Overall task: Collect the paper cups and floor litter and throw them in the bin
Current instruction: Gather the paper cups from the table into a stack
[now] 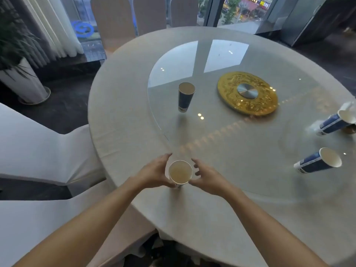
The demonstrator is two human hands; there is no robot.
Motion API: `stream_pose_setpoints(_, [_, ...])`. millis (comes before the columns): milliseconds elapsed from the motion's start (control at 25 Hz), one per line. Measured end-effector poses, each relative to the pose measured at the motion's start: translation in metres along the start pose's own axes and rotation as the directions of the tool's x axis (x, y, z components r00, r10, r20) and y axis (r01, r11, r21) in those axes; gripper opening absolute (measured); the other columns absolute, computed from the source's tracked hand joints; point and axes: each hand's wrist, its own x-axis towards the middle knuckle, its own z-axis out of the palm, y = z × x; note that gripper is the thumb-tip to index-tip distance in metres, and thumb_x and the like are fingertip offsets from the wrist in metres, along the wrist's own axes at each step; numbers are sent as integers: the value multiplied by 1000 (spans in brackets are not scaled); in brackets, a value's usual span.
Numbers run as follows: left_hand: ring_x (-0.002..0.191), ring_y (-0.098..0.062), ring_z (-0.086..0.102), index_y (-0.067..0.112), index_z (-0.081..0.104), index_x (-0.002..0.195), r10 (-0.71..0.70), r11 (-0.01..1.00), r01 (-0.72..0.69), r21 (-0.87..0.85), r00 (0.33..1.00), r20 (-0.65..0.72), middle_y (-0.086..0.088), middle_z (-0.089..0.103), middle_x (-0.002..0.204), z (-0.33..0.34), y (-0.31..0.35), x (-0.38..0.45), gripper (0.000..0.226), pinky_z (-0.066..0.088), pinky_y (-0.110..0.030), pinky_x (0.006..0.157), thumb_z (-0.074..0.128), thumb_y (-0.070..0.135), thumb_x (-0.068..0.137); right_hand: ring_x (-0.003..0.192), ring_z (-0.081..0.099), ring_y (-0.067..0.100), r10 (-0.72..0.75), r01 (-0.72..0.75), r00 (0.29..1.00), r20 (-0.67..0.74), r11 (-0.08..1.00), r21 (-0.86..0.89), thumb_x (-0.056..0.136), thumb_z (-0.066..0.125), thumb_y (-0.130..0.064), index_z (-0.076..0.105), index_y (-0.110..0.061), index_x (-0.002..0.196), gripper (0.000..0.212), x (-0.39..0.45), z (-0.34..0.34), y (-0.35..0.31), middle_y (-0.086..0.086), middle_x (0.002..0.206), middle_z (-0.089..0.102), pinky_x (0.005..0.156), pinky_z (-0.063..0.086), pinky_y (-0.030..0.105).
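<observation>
Beige-clothed round table (pixel 119 116), glass turntable (pixel 192 60), white-covered chairs (pixel 38 151), dark floor (pixel 65 110)

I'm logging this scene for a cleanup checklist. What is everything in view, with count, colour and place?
paper cups: four, blue with white rims; one upright between the hands, one upright on the glass, two at the right, at and.
round table: one, beige cloth.
glass turntable: one, clear, on the table.
gold disc: one, silver hub, turntable centre.
covered chairs: white at left, beige beyond the table.
potted plant: one, white pot, far left.
left hand: touching the near cup's left side.
right hand: open beside that cup.
</observation>
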Motion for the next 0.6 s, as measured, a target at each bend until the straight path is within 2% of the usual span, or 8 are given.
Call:
stream_pose_setpoints(80, [145, -18, 48, 19, 29, 163, -21, 996, 22, -89, 1000, 21, -1, 50, 156, 7, -7, 4, 117, 43, -35, 115, 94, 42, 68, 105, 69, 20, 61, -66, 997, 37, 986, 152, 90, 72, -23, 47, -23, 149, 64, 12, 7, -2, 1, 134, 63, 87, 58, 40])
stream_pose_setpoints(160, [135, -17, 56, 24, 44, 153, -33, 986, 34, -163, 999, 9, 6, 61, 144, 22, -15, 6, 97, 49, -34, 108, 93, 34, 70, 87, 68, 16, 91, -95, 995, 31, 971, 218, 91, 69, -18, 60, -21, 133, 44, 21, 15, 3, 4, 121, 69, 86, 58, 43])
stream_pose_setpoints(240, [127, -11, 62, 29, 53, 143, -43, 967, 35, -251, 999, -26, 12, 66, 133, 32, -17, 8, 83, 51, -28, 101, 92, 31, 70, 80, 66, 17, 133, -132, 991, 11, 963, 235, 91, 65, -16, 66, -19, 122, 31, 31, 19, 6, 6, 111, 72, 88, 60, 47])
stream_pose_setpoints(360, [121, 6, 61, 33, 53, 134, -94, 921, 55, -387, 992, -81, 19, 68, 125, 38, -12, 6, 79, 47, -15, 94, 95, 31, 67, 68, 68, 24, 159, -148, 987, -20, 952, 268, 93, 54, -8, 70, -11, 112, 25, 43, 14, 5, 13, 98, 74, 80, 61, 53])
stream_pose_setpoints(440, [117, 11, 61, 36, 52, 130, -125, 901, 60, -429, 984, -127, 21, 70, 120, 38, -5, 8, 80, 45, -9, 91, 97, 31, 64, 64, 68, 25, 150, -136, 989, -15, 933, 332, 91, 52, -3, 72, -7, 108, 26, 52, 5, 4, 19, 95, 76, 78, 61, 54])
stream_pose_setpoints(520, [113, 11, 62, 38, 52, 130, -137, 890, 33, -456, 971, -198, 18, 72, 117, 32, 0, 15, 82, 47, -10, 87, 98, 29, 62, 67, 71, 27, 113, -107, 994, 12, 906, 408, 90, 53, -1, 73, -5, 107, 26, 64, -8, 1, 21, 94, 77, 80, 63, 56])
stream_pose_setpoints(600, [106, 8, 64, 36, 55, 129, -150, 886, 6, -464, 950, -273, 16, 72, 114, 22, 4, 22, 82, 53, -17, 81, 99, 27, 61, 72, 72, 29, 60, -74, 997, 46, 893, 444, 91, 55, -1, 73, -4, 110, 25, 78, -23, -5, 21, 94, 77, 81, 64, 53])
